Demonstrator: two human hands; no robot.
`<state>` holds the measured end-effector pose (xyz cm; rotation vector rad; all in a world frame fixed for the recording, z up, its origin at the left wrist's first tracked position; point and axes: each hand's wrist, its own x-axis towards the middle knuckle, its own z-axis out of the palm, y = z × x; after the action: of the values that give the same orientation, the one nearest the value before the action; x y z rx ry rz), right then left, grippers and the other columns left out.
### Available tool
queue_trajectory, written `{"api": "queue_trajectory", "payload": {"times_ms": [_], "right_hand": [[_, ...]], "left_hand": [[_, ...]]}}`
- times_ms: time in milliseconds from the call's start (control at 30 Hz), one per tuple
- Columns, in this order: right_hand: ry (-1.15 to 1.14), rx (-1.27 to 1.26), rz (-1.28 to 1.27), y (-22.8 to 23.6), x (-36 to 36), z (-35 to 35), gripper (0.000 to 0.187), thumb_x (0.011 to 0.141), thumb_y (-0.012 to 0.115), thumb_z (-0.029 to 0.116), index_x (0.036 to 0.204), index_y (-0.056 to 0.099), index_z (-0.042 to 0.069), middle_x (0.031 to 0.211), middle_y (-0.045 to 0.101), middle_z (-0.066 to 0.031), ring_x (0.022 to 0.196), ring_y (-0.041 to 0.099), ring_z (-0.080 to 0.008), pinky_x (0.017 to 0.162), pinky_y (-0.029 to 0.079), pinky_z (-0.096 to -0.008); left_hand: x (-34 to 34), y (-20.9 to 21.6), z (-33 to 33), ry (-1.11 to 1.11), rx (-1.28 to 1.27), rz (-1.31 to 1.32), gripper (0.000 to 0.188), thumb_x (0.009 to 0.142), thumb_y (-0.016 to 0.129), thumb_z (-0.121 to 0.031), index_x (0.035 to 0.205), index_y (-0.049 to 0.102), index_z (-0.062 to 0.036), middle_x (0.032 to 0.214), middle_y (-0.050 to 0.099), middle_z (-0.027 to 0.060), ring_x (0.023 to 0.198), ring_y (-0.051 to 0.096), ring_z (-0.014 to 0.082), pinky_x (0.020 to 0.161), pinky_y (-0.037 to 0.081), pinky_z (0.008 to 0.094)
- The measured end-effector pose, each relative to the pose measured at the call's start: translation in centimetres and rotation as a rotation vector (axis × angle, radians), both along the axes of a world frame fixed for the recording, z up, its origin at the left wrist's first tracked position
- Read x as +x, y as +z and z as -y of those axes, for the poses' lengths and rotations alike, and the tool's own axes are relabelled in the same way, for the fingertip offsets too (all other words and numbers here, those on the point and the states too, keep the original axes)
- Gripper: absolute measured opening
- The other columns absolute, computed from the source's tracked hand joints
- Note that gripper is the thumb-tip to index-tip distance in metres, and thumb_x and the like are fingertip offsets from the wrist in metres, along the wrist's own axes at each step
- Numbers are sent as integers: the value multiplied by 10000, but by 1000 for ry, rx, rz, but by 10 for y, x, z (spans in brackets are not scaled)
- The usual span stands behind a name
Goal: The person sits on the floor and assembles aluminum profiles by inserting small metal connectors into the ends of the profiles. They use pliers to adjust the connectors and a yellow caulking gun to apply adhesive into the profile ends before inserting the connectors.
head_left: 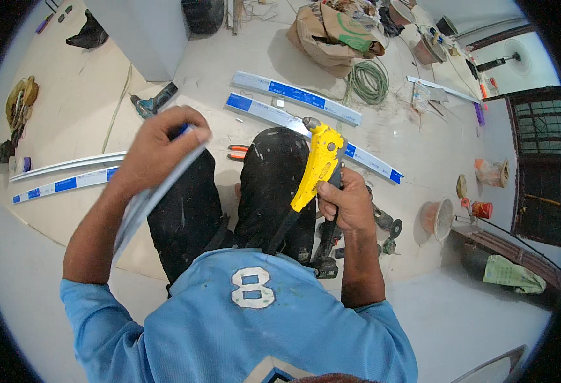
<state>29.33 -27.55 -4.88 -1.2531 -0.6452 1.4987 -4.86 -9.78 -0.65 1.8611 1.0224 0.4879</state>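
Note:
My left hand [169,137], raised at the left, is closed around a long pale metal profile [156,198] with a bit of blue near the fingers. The strip slants down along my forearm and is blurred. My right hand [349,203] grips a yellow and black rivet gun [322,159], its nose pointing up and away from me over my right thigh. Below that hand shows a black battery block [325,267]; whether it belongs to the same tool I cannot tell. Two blue-and-white profiles [296,97] lie on the floor beyond my knees.
A cordless drill [154,100] lies at the pillar's foot. Orange-handled pliers [237,152] rest between my knees. More profiles [66,184] lie left, an angle grinder [385,223] right. Farther off are a coiled green hose [368,83], a brown sack [334,38] and a bucket [436,218].

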Motion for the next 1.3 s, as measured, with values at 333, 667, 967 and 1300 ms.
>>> {"api": "queue_trajectory", "payload": {"times_ms": [333, 667, 967, 1300], "right_hand": [[-304, 188, 255, 64, 71, 44, 383, 902, 767, 96, 1224, 648, -74, 847, 729, -106, 473, 537, -91, 411, 394, -240], [-445, 322, 555, 77, 155, 96, 425, 943, 770, 82, 1318, 620, -51, 949, 722, -101, 491, 503, -75, 421, 386, -217], [-406, 351, 370, 87, 118, 50, 391, 1026, 706, 68, 1379, 579, -43, 961, 719, -110, 490, 490, -65, 411, 382, -213], [-308, 284, 178, 79, 89, 10, 293, 925, 817, 72, 1162, 687, -42, 791, 698, -42, 487, 548, -66, 422, 414, -227]], "left_hand": [[135, -20, 97, -598, -119, 31, 428, 1056, 684, -520, 1103, 761, -102, 943, 650, 191, 929, 665, 373, 833, 515, 504], [205, -52, 131, -682, 40, -2, 421, 1038, 674, -500, 1070, 786, -96, 910, 722, 239, 921, 690, 442, 883, 535, 541], [212, -60, 135, -820, 104, -141, 516, 1034, 646, -564, 1249, 813, -126, 1003, 717, 211, 1072, 601, 404, 931, 435, 524], [206, -64, 116, -814, 149, -41, 603, 954, 761, -542, 1350, 732, -89, 1242, 635, 282, 1213, 561, 455, 1033, 433, 557]]}}
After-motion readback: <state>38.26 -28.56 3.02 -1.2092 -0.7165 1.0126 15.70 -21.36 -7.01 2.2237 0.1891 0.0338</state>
